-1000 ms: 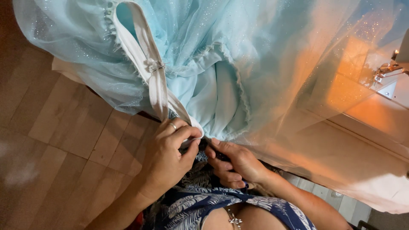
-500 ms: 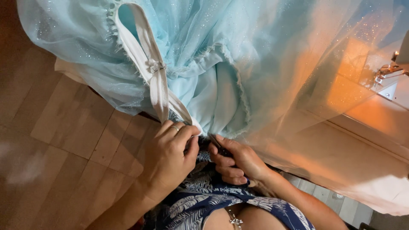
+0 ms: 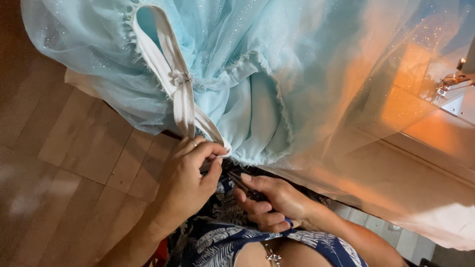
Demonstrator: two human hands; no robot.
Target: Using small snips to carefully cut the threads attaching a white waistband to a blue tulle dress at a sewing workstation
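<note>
Right now, line by line:

Dress: a pale blue dress (image 3: 257, 99) of soft, smooth lining under sheer, glitter-flecked tulle, bunched in loose folds across the upper part of the view and spilling over the desk edge towards the person's lap.
Strap: a flat white strap (image 3: 173, 79) loops from the beaded neckline down to the gathered hem, with a small metal clasp midway along it.
Left hand: the left hand (image 3: 190, 183) is curled, thumb and fingertips pressed together on the lower end of the strap where it meets the frayed hem.
Right hand: the right hand (image 3: 269, 200) is closed around a slim dark tool (image 3: 242, 185) with a blue end, its tip pointing up towards the hem just beside the left hand.
Desk: a pale wooden desk (image 3: 435, 148) with a glowing orange patch of light carries the fabric on the right.
Floor: wood-look tiles (image 3: 64, 163), matte brown, on the left.
Clothing: a navy garment (image 3: 227, 242) with a white leaf print, at the bottom.
</note>
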